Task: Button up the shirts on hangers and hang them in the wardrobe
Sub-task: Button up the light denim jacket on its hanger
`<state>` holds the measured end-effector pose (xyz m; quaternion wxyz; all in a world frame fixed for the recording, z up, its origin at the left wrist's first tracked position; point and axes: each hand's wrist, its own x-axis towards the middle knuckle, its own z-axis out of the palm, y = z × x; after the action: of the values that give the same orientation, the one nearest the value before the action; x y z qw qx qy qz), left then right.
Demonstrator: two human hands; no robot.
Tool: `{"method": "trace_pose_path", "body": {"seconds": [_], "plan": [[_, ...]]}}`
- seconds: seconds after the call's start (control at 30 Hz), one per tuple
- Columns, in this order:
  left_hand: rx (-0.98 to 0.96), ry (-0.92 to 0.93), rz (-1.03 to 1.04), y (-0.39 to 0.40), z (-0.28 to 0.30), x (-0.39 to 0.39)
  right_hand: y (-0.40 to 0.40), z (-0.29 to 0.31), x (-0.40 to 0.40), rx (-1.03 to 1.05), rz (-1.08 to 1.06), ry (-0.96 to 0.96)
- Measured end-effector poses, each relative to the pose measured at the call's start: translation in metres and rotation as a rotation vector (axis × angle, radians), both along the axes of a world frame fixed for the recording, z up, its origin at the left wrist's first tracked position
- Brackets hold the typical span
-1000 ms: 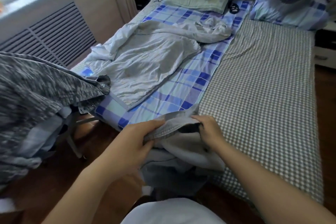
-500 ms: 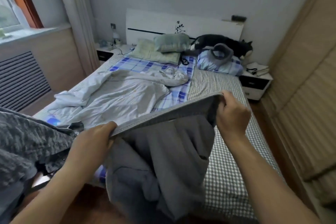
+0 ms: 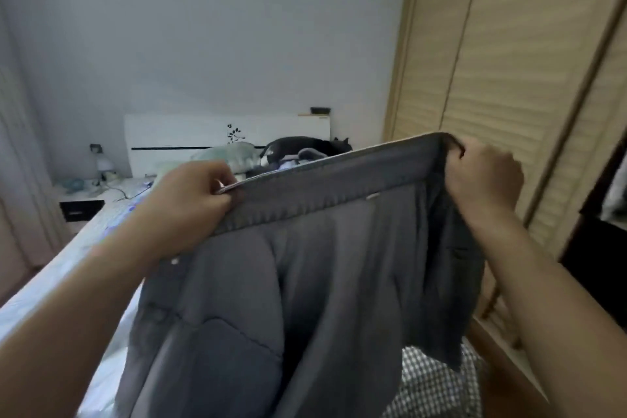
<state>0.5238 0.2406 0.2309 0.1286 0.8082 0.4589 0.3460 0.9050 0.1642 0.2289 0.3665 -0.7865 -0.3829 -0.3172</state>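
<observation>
Both hands, left [image 3: 190,200] and right [image 3: 481,176], have raised the grey shirt [image 3: 305,282] from bed height to eye level

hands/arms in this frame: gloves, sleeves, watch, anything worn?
Nothing worn that shows. The left hand and right hand are bare: no gloves, and no rings visible at this blur. Both forearms are bare from wrist to the frame edge, with no sleeve cuffs, watch or bands in view. Upper arms are out of frame.
</observation>
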Motion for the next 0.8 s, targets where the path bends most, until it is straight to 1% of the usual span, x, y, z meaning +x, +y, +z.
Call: {"method": "trace_pose_path", "body": {"seconds": [0.07,0.13,0.2,0.23,0.27,0.3,0.33,0.4,0.43,0.47,0.53,0.57,0.6,0.63,0.67,0.77,0.8], "plan": [[0.103,0.081,0.112,0.010,-0.007,0.014,0.002,0.006,0.005,-0.086,-0.058,0.011],[0.130,0.211,0.232,0.019,-0.036,0.023,0.012,-0.017,0.011,-0.233,-0.050,0.047],[0.041,0.349,0.267,0.027,-0.083,0.022,0.022,-0.071,0.020,-0.504,0.024,0.104],[-0.023,0.380,0.251,0.029,-0.109,0.019,0.023,-0.101,0.023,-0.633,0.055,0.163],[-0.085,0.382,0.215,0.031,-0.135,0.016,0.021,-0.131,0.029,-0.706,0.073,0.227],[-0.150,0.362,0.170,0.033,-0.159,0.017,0.016,-0.154,0.032,-0.723,0.077,0.275],[-0.213,0.334,0.131,0.035,-0.179,0.019,0.012,-0.172,0.036,-0.711,0.061,0.281],[-0.348,0.240,0.091,0.042,-0.201,0.031,0.006,-0.190,0.041,-0.644,-0.002,0.225],[-0.441,0.147,0.086,0.049,-0.204,0.038,0.008,-0.191,0.044,-0.617,-0.025,0.205],[-0.564,0.008,0.071,0.057,-0.203,0.045,0.014,-0.190,0.048,-0.589,-0.033,0.188],[-0.875,-0.354,0.000,0.075,-0.190,0.057,0.034,-0.182,0.061,-0.530,-0.031,0.176],[-0.985,-0.505,-0.026,0.084,-0.181,0.062,0.045,-0.177,0.070,-0.514,-0.031,0.163],[-1.021,-0.592,-0.050,0.093,-0.172,0.068,0.057,-0.172,0.080,-0.507,-0.035,0.133],[-0.995,-0.621,-0.064,0.103,-0.163,0.076,0.069,-0.165,0.090,-0.513,-0.045,0.103],[-0.922,-0.598,-0.056,0.115,-0.155,0.085,0.081,-0.159,0.102,-0.524,-0.047,0.070],[-0.612,-0.401,0.028,0.161,-0.127,0.116,0.128,-0.133,0.142,-0.576,-0.037,-0.083],[-0.541,-0.336,0.045,0.179,-0.118,0.128,0.149,-0.127,0.159,-0.596,-0.027,-0.133]]}}
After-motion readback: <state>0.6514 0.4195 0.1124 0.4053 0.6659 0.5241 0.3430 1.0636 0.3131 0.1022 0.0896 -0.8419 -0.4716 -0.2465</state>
